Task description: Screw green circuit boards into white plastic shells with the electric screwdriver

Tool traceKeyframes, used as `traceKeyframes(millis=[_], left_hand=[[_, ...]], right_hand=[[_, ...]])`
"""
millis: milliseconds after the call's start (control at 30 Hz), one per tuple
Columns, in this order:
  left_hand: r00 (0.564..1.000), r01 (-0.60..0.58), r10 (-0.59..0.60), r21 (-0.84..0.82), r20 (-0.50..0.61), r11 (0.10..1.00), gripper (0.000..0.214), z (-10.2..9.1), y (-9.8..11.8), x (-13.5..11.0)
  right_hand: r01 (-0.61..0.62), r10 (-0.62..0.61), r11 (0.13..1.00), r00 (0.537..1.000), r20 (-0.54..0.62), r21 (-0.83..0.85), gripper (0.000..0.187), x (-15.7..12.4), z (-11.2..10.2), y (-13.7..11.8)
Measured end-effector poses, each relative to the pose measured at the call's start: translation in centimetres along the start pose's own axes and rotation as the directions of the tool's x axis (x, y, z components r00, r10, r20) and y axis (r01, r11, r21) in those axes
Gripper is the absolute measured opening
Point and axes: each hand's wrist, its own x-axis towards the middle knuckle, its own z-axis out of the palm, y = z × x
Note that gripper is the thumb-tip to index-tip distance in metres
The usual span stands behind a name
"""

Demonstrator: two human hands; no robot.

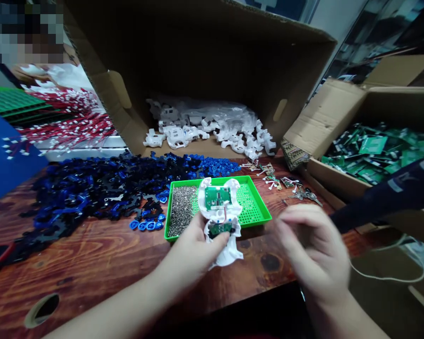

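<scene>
My left hand (207,242) grips a white plastic shell (229,254), thumb over its lower part, above the near edge of a green tray (257,221). Two green circuit boards sit in the shell: a larger board (217,197) above, and a smaller board (219,229) partly under the thumb. Short red and white wires (226,214) run between them. To the right, my right hand (314,254) is raised and blurred, thumb and fingers curled together. A dark blue-black, tapering tool (385,195) runs behind it; whether the fingers hold it is unclear.
Small metal screws (183,209) fill the tray's left side. Blue and black plastic parts (109,188) cover the table's left. White shells (183,134) lie inside a large carton (205,52). Green boards (372,146) fill another carton. Red wires (70,113) are piled at left.
</scene>
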Motion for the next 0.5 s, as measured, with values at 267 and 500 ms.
traceKeyframes(millis=[267,500], left_hand=[[0.999,-0.011,0.020,0.212,-0.038,0.977,0.041,1.1,-3.3,-4.4],[0.966,-0.176,0.228,0.329,-0.125,0.928,0.040,0.8,-7.8,-5.6]], right_hand=[[-0.182,0.177,0.983,0.948,0.264,-0.009,0.006,1.0,1.7,-1.0],[-0.345,0.302,0.936,0.888,0.347,0.070,0.016,-1.8,3.3,-2.3]])
